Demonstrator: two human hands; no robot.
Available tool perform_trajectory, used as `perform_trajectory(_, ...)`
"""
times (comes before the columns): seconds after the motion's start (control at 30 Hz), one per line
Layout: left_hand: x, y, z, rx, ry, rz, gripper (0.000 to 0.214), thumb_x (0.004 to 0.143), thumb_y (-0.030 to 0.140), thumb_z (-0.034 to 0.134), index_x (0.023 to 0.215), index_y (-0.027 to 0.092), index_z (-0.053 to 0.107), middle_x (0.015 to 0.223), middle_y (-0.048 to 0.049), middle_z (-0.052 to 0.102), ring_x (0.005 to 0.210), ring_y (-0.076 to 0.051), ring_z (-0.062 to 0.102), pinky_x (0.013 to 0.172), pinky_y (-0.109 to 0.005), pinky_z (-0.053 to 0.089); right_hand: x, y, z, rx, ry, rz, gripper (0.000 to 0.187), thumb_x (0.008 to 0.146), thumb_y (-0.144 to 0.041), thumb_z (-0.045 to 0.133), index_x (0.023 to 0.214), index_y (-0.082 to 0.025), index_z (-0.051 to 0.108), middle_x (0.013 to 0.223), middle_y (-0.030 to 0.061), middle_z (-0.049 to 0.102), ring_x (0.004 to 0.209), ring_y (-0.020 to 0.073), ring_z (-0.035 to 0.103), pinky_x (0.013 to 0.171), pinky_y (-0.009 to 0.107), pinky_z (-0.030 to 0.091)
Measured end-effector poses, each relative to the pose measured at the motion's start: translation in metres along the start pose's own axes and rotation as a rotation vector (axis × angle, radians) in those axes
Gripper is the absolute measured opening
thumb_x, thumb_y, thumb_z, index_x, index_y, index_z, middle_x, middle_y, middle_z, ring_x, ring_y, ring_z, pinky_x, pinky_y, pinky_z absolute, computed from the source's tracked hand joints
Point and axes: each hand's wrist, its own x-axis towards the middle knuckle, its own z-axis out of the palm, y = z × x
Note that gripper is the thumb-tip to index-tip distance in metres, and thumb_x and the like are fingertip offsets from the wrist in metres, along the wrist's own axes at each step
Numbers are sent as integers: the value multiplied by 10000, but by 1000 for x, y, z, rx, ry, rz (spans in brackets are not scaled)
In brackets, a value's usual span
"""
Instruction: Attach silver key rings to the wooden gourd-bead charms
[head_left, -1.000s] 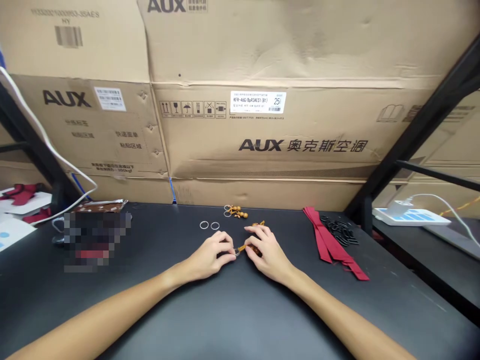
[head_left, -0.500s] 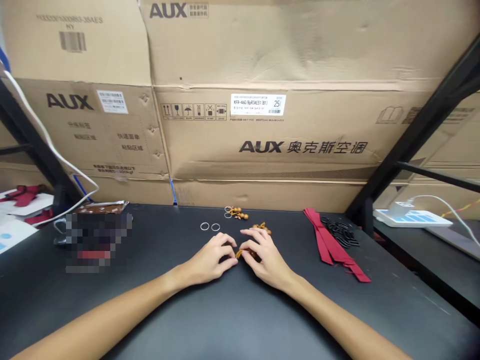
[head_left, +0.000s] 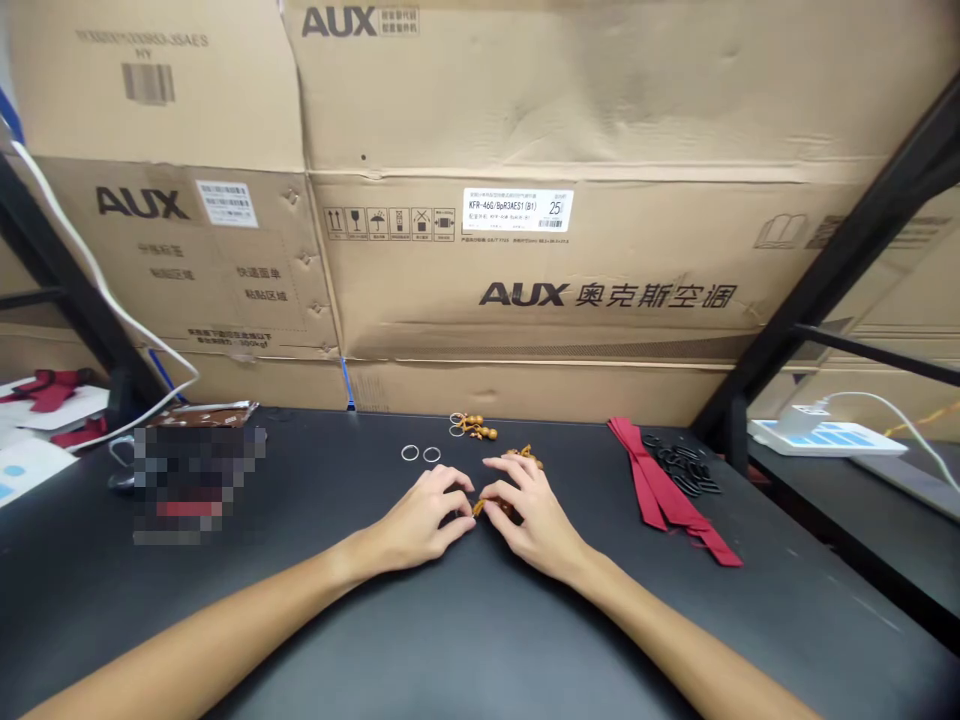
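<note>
Both hands rest on the black table (head_left: 465,630), fingertips meeting over a small brown gourd charm (head_left: 480,506). My left hand (head_left: 424,520) pinches at the charm's left end, where a metal ring showed earlier; the ring is hidden by the fingers. My right hand (head_left: 529,515) pinches the charm from the right. Just behind my right hand lie more brown gourd charms (head_left: 525,456). Another charm with rings attached (head_left: 472,427) lies further back. Two loose metal rings (head_left: 420,453) lie behind my left hand.
Red ribbons (head_left: 664,490) and a heap of black rings (head_left: 682,462) lie at the right. A blurred-out object (head_left: 195,480) and a brown foil bag (head_left: 202,412) sit at the left. Cardboard boxes (head_left: 525,280) wall the back. A black frame post (head_left: 825,270) slants at right.
The hands have closed together over the charm and the metal ring seen between them a second ago is now covered. Little else moved.
</note>
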Motion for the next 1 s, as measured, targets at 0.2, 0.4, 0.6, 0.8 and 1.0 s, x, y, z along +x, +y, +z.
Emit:
perform_trajectory(0.2,1,-1,-2,-17,8,37,140,922,211,519,882,214,653,1134,-60,565,1077,-205,511,978,-361,424,1,8,3,-69,30,68,156,886,-214,511,888,-238,665,1246,90,576,1180,295,458,934,517,442)
perform_trajectory(0.4,-1,2,-2,27,-10,27,97,905,261,561,912,206,640,1151,-69,551,1095,-218,497,992,-380,413,0,4,1,-16,18,19,139,886,-217,519,888,-239,656,1270,80,562,1206,282,440,997,521,404)
perform_trajectory(0.6,-1,1,-2,49,-2,62,169,935,193,486,895,209,649,1142,-67,563,1075,-208,502,974,-370,422,0,3,2,-42,6,9,146,881,-217,523,898,-244,665,1267,80,567,1208,289,438,988,530,406)
perform_trajectory(0.8,-1,2,-2,67,-9,59,146,934,226,507,906,216,650,1156,-69,558,1077,-215,510,974,-378,415,2,15,2,-55,53,114,176,897,-225,497,875,-245,670,1231,83,580,1134,288,479,893,503,461)
perform_trajectory(1.0,-1,-3,0,161,36,7,136,931,218,488,857,192,599,1133,-70,547,1036,-212,521,948,-386,413,2,14,2,-104,21,76,166,899,-219,510,915,-246,673,1256,78,565,1170,292,446,904,485,447)
